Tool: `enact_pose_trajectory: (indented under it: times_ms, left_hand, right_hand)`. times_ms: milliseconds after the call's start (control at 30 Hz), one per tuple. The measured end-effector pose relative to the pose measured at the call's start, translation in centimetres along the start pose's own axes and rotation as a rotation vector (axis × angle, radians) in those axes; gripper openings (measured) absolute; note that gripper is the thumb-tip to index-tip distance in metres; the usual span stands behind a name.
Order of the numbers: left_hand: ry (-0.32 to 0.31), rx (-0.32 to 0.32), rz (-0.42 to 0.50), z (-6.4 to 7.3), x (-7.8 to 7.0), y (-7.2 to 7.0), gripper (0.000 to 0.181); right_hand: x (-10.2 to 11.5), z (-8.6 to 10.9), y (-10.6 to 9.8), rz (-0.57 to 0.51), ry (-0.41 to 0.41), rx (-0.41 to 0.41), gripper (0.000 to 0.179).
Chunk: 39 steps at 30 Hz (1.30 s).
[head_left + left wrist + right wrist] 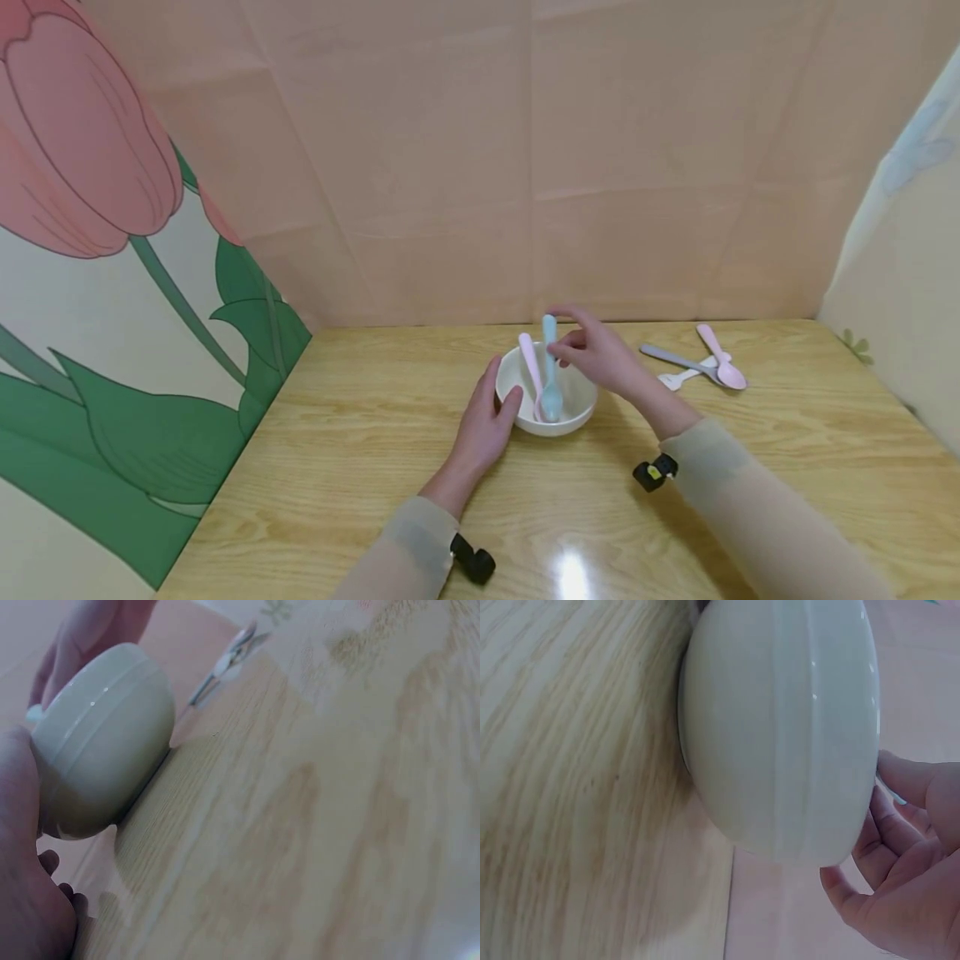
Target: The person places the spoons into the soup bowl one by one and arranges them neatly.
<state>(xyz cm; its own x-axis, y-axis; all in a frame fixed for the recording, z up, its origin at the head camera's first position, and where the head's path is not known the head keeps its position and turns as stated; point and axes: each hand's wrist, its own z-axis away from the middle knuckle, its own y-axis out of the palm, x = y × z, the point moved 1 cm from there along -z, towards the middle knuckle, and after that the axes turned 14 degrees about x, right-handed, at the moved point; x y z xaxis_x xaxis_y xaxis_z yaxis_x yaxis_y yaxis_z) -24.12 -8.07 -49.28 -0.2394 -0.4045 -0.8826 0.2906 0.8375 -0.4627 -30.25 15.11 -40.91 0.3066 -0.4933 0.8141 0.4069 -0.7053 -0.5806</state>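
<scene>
A white bowl (577, 408) stands on the wooden table. My left hand (483, 425) holds its left side, the thumb at the rim and the other fingers along the outer wall. Inside the bowl a light blue spoon (552, 400) leans with its handle up, and my right hand (596, 350) holds that handle between thumb and fingers. Beside it, a pink utensil (529, 357) leans on the rim, its lower end partly hidden by the blue spoon. From the right wrist, the bowl's outer wall (780, 735) hides most of what the fingers hold.
Right of the bowl lies a small crossed pile: a grey utensil (667, 357), a white fork (675, 380) and a pink spoon (729, 373). A plain pink cloth (420, 208) hangs along the table's back edge. Printed cloth with tulips (90, 133) borders the left side.
</scene>
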Motion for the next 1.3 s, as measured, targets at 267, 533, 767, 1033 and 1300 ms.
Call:
enact_pose_trajectory:
  times_ms: [267, 533, 767, 1033, 1300]
  left_hand:
    - [0.003, 0.0, -0.008, -0.1, 0.1, 0.1, 0.075]
    - [0.015, -0.001, -0.016, -0.4, 0.4, 0.2, 0.074]
    - [0.012, 0.001, -0.019, -0.4, 0.3, 0.2, 0.072]
    - [0.007, -0.001, -0.023, -0.4, 0.3, 0.2, 0.072]
    - [-0.002, -0.003, -0.018, -0.3, 0.3, 0.2, 0.072]
  right_hand:
    - [-0.1, -0.2, 0.6, 0.051, 0.047, 0.007, 0.059]
    - [-0.4, -0.6, 0.9, 0.089, 0.082, 0.026, 0.059]
    - [-0.6, -0.8, 1.2, 0.104, 0.093, 0.034, 0.06]
    - [-0.4, -1.1, 1.7, 0.173, 0.072, 0.0, 0.06]
    - [-0.4, -1.3, 2.2, 0.259, 0.063, -0.03, 0.06]
